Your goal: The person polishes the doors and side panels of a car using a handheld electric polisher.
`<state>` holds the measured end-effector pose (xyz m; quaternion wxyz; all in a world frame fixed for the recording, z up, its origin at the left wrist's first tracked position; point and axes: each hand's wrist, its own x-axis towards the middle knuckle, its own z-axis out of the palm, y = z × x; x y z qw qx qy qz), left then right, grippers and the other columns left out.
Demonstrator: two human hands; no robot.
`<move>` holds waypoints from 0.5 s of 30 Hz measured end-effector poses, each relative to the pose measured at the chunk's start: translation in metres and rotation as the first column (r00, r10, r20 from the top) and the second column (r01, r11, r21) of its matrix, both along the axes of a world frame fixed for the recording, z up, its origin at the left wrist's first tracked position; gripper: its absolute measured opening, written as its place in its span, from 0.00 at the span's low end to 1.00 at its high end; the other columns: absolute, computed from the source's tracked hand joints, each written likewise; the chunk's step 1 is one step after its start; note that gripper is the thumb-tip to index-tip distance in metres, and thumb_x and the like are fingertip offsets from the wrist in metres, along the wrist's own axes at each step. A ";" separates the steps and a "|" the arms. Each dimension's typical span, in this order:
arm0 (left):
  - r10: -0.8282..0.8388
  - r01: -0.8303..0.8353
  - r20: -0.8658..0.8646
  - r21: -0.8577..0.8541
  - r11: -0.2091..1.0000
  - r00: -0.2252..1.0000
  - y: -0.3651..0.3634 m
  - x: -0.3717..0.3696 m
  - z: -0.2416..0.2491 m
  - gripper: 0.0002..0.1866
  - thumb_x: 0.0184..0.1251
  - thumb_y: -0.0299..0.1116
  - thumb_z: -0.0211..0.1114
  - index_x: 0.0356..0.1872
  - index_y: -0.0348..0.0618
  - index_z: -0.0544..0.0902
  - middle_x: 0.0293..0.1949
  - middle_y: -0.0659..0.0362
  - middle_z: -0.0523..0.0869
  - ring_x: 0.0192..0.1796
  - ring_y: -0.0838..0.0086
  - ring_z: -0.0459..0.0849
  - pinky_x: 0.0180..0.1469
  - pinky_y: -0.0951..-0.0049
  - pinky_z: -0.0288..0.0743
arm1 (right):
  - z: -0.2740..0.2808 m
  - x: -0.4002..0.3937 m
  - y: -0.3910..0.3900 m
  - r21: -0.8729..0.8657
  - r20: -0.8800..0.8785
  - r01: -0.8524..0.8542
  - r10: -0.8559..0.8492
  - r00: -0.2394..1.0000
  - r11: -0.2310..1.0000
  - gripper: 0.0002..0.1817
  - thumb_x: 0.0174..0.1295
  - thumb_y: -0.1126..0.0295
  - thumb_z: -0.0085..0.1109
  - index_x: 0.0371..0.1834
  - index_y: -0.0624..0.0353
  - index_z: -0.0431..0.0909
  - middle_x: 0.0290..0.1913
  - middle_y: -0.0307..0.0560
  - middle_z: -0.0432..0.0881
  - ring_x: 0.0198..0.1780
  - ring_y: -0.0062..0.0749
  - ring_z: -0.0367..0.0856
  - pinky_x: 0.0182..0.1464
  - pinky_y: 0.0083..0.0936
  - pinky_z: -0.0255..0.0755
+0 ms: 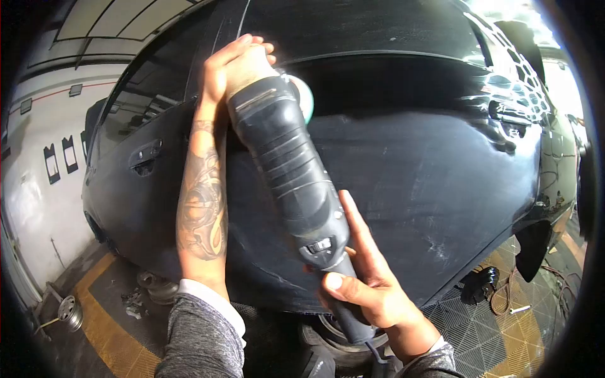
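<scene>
A black car polisher (296, 164) runs diagonally across the middle of the view, held in both hands. My left hand (218, 70) is closed over its head, at the upper end. My right hand (373, 286) wraps the lower handle, thumb on top, close to where the cord (377, 351) leaves it. Part of the round pad (305, 98) shows at the right of the head, next to the dark car door (403, 195). Whether the pad touches the panel cannot be told. Hazy smears mark the door below a glossier dark band (391, 85).
One door handle (147, 155) is at the left, another (510, 126) at the right. Wheel rims (70, 312) lie on the tiled floor (454, 334). Beneath the door is another wheel (334, 334). A hose (504, 295) lies at lower right.
</scene>
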<state>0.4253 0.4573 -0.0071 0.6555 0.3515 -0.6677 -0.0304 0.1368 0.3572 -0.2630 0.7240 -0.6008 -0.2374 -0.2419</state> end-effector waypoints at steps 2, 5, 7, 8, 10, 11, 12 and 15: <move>0.084 -0.078 0.096 -0.064 0.995 0.992 -0.025 -0.014 0.000 0.19 0.78 0.37 0.59 0.59 0.32 0.80 0.53 0.43 0.89 0.52 0.57 0.90 0.56 0.58 0.88 | 0.000 -0.017 -0.004 0.102 -0.030 0.056 -0.053 0.998 0.993 0.62 0.59 0.66 0.73 0.89 0.49 0.35 0.68 0.62 0.73 0.52 0.39 0.83 0.38 0.30 0.82; 0.087 -0.080 0.111 -0.067 0.995 0.990 -0.064 -0.046 0.003 0.22 0.77 0.36 0.60 0.62 0.29 0.79 0.56 0.42 0.88 0.54 0.55 0.90 0.59 0.55 0.86 | -0.003 -0.037 -0.016 0.137 0.004 0.181 -0.183 0.983 0.974 0.62 0.56 0.63 0.72 0.89 0.52 0.36 0.69 0.63 0.71 0.51 0.41 0.83 0.31 0.27 0.82; 0.108 -0.091 0.210 -0.089 0.992 0.972 -0.095 -0.058 0.011 0.22 0.75 0.35 0.62 0.61 0.27 0.81 0.54 0.43 0.89 0.54 0.57 0.90 0.61 0.57 0.85 | -0.007 -0.050 -0.023 0.159 0.054 0.225 -0.236 0.970 0.961 0.61 0.57 0.63 0.70 0.89 0.54 0.36 0.67 0.63 0.73 0.51 0.39 0.83 0.34 0.26 0.82; 0.156 -0.128 0.260 -0.123 0.984 0.953 -0.104 -0.071 0.010 0.22 0.74 0.35 0.63 0.60 0.28 0.82 0.52 0.44 0.90 0.55 0.59 0.90 0.63 0.59 0.83 | -0.010 -0.055 -0.024 0.202 0.047 0.280 -0.295 0.954 0.939 0.61 0.55 0.62 0.70 0.88 0.55 0.38 0.64 0.65 0.74 0.46 0.39 0.84 0.29 0.26 0.80; 0.193 -0.141 0.343 -0.172 0.975 0.919 -0.127 -0.096 0.010 0.20 0.70 0.37 0.66 0.56 0.31 0.86 0.49 0.46 0.92 0.54 0.62 0.90 0.64 0.65 0.81 | -0.016 -0.065 -0.026 0.283 0.023 0.388 -0.411 0.911 0.877 0.61 0.52 0.61 0.70 0.88 0.56 0.42 0.57 0.69 0.77 0.36 0.41 0.85 0.19 0.26 0.77; 0.176 -0.115 0.378 -0.181 0.977 0.909 -0.142 -0.103 0.012 0.20 0.68 0.38 0.68 0.53 0.33 0.89 0.47 0.48 0.93 0.53 0.64 0.91 0.64 0.67 0.80 | -0.020 -0.070 -0.028 0.305 0.018 0.443 -0.470 0.882 0.843 0.60 0.53 0.59 0.69 0.87 0.57 0.43 0.53 0.71 0.78 0.29 0.40 0.84 0.18 0.26 0.76; 0.213 -0.150 0.323 -0.207 0.967 0.922 -0.159 -0.112 0.014 0.18 0.62 0.41 0.72 0.46 0.38 0.92 0.44 0.50 0.94 0.49 0.67 0.92 0.60 0.69 0.81 | -0.026 -0.074 -0.033 0.306 0.021 0.451 -0.479 0.877 0.839 0.58 0.55 0.59 0.68 0.87 0.58 0.43 0.49 0.71 0.78 0.24 0.39 0.82 0.16 0.27 0.75; 0.308 -0.268 0.263 -0.177 0.947 0.914 -0.163 -0.135 0.017 0.21 0.52 0.48 0.77 0.38 0.41 0.94 0.41 0.51 0.95 0.43 0.66 0.92 0.55 0.68 0.82 | -0.038 -0.079 -0.044 0.304 0.054 0.485 -0.523 0.851 0.820 0.52 0.63 0.57 0.64 0.85 0.59 0.44 0.42 0.71 0.78 0.16 0.36 0.77 0.13 0.30 0.71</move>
